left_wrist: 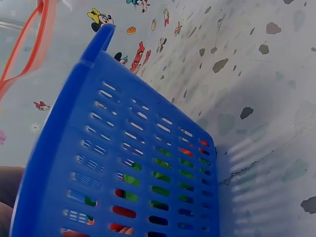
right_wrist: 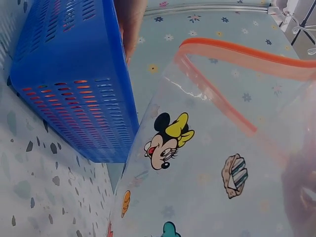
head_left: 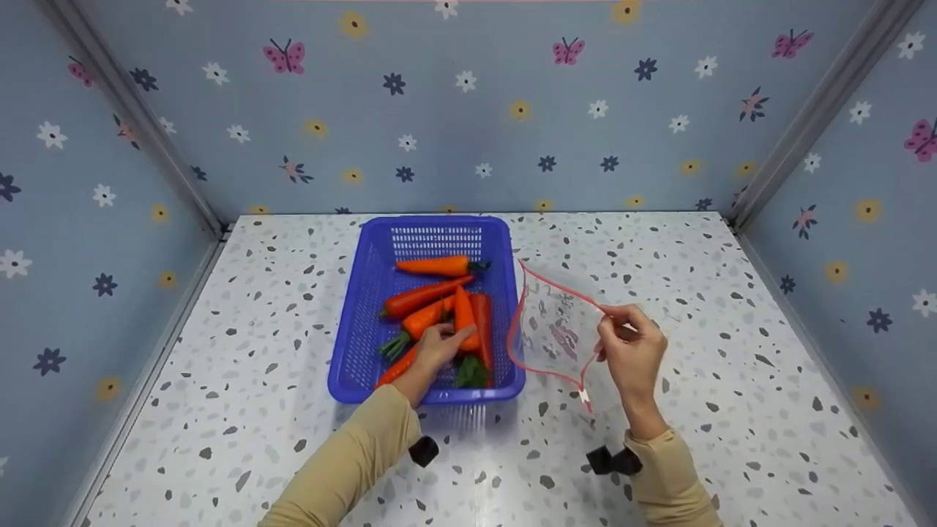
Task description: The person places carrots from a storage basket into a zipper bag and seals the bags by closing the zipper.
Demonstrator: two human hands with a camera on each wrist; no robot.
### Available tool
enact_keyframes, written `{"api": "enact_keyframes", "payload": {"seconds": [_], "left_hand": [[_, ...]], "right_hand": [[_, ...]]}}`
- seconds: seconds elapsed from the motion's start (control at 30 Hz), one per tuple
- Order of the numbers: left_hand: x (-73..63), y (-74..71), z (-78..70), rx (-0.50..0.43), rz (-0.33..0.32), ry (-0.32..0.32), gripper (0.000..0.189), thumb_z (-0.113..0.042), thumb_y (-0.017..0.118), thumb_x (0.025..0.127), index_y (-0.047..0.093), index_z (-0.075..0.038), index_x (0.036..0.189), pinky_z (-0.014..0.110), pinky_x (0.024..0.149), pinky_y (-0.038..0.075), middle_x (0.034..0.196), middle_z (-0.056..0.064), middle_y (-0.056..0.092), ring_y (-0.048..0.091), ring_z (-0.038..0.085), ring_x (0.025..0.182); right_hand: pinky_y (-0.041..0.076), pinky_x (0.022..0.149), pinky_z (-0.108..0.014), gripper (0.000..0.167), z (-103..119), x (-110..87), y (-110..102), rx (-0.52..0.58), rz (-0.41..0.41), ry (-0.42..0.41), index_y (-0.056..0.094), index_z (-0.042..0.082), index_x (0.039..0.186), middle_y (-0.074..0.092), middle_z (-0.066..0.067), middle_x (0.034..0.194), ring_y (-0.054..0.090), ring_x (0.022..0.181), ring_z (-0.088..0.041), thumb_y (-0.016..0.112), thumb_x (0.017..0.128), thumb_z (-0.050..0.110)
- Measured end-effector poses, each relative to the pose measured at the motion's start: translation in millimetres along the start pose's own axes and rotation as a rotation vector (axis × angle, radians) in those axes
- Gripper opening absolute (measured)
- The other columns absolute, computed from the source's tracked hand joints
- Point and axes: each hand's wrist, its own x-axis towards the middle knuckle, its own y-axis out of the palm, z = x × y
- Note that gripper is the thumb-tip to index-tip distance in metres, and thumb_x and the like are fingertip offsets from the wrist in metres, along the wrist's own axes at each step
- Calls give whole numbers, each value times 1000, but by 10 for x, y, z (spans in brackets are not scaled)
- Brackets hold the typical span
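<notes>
In the head view my left hand (head_left: 435,351) reaches over the near rim of a blue plastic basket (head_left: 345,344). Its thumb and fingers pinch an orange carrot (head_left: 463,307) lying on the others. Around it are more orange carrots (head_left: 432,266) and long red ones (head_left: 421,298), some with green tops. To the basket's right, my right hand (head_left: 635,348) grips the edge of a clear zip bag (head_left: 556,322) with red trim, its mouth spread toward the basket. Cartoon prints show on the bag (right_wrist: 168,143) in the right wrist view. The basket wall (left_wrist: 123,148) hides most of the left hand in the left wrist view.
A white speckled tabletop (head_left: 241,410) lies under the basket. Blue flowered panels (head_left: 468,132) enclose it at the back and both sides. A white zip slider (head_left: 585,397) hangs at the bag's near corner.
</notes>
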Motion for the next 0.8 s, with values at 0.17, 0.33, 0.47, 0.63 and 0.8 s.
{"api": "enact_keyframes", "payload": {"seconds": [0.17,0.33,0.47,0.63,0.8], "left_hand": [[18,20,16,-29,55,-94,70,-40,60,81,38,6,129,40,73,47,125,23,43,53,27,87],[39,47,48,-83,72,-166,73,-40,60,81,34,9,129,41,73,48,123,24,44,53,34,98],[53,53,56,-102,82,-214,63,-40,60,81,41,6,120,38,68,48,110,18,50,55,29,87],[56,42,61,-91,103,-231,56,-38,58,83,42,3,118,41,72,47,109,15,51,55,29,90],[52,44,72,-100,132,-234,65,-34,56,86,30,5,131,43,75,47,123,19,43,52,34,99]], "right_hand": [[38,32,-20,14,9,-14,16,-2,5,13,61,-11,79,52,-16,62,46,35,-16,49,74,-16],[38,32,-21,15,-5,-32,29,32,12,17,62,-11,79,51,-17,62,45,34,-16,49,75,-16],[38,32,-22,15,-20,-41,27,52,17,11,61,-11,80,51,-18,61,45,34,-16,49,75,-17],[38,31,-21,15,-35,-47,27,37,16,6,61,-11,80,51,-16,61,45,34,-16,49,75,-17],[38,31,-20,15,-45,-56,29,29,18,18,61,-10,79,51,-15,61,45,34,-16,49,75,-16]]}}
